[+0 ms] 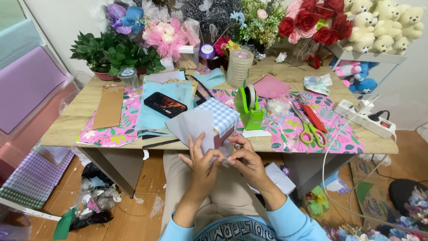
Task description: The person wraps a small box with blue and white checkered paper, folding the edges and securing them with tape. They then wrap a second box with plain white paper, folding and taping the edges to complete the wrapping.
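Hands: left hand [201, 161] and right hand [244, 161], fingers pinched on the grey paper sheet [196, 126] wrapping a small box [223, 122] at the surface [67, 129] edge. Paper likely light, thin, easily creased; best held by edges. Nearby: green tape dispenser [249, 107], scissors [310, 129].

Low in the frame's middle, the left hand [201, 163] and right hand [246, 161] pinched a small box [220, 122] wrapped in blue gingham and grey paper at the counter [71, 117] edge. A green tape dispenser [248, 107] stood just right of it, green-handled scissors [310, 129] farther right.
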